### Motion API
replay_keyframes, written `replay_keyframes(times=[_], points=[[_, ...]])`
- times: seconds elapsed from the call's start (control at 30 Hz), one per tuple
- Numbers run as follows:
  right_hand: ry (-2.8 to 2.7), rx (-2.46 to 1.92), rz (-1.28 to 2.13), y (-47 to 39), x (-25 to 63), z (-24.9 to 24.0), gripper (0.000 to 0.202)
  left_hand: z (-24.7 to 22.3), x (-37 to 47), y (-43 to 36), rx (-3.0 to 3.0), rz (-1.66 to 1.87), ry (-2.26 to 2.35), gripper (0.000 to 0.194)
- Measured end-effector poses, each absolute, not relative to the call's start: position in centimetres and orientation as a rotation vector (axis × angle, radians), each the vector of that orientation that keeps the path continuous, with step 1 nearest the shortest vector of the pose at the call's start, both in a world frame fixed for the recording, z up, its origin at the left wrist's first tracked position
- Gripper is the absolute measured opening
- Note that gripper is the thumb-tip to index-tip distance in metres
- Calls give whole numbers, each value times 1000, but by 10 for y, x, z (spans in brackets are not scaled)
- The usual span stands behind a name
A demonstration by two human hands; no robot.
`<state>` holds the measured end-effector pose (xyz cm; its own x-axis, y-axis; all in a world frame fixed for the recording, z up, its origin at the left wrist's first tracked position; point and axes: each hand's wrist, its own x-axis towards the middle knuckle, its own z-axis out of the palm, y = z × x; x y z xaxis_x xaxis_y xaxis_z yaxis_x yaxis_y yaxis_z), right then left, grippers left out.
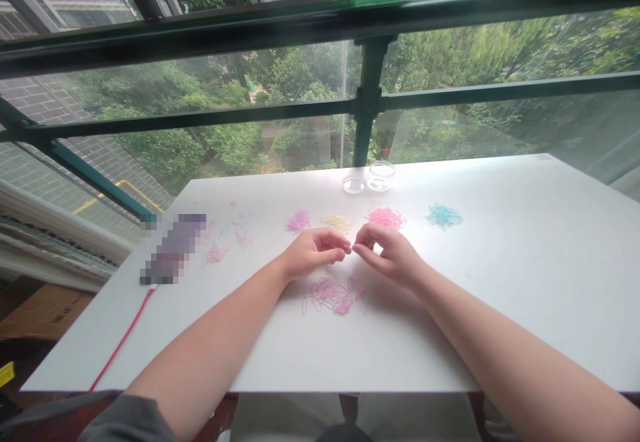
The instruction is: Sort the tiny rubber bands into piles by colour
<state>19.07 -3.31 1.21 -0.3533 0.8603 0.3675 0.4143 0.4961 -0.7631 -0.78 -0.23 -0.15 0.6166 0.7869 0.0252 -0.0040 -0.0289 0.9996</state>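
Observation:
My left hand (pixel 317 252) and my right hand (pixel 387 252) meet over the middle of the white table, fingertips almost touching. Each has thumb and forefinger pinched together; whatever is between them is too small to make out. Just below lies a loose pile of thin pink and purple loops (pixel 334 295), too fine to name for certain. Behind the hands, in a row, are sorted piles of similar loops: a purple pile (pixel 299 221), a yellow pile (pixel 336 221), a pink pile (pixel 386 217) partly hidden by my right hand, and a teal pile (pixel 444 215).
Near the table's (pixel 540 282) back edge stand a clear round container (pixel 381 177) and a clear round lid (pixel 354 186). Mixed loops (pixel 217 254) are scattered at left, beside a blurred-out dark object (pixel 175 249) with a red cable (pixel 123 339). A green-framed window rises behind.

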Motion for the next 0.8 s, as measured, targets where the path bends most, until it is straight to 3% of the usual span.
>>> replay_keyframes(times=[0.8], points=[[-2103,-1097,751,-33,193,10,7,2,-3,-6,1520,756,771,22]])
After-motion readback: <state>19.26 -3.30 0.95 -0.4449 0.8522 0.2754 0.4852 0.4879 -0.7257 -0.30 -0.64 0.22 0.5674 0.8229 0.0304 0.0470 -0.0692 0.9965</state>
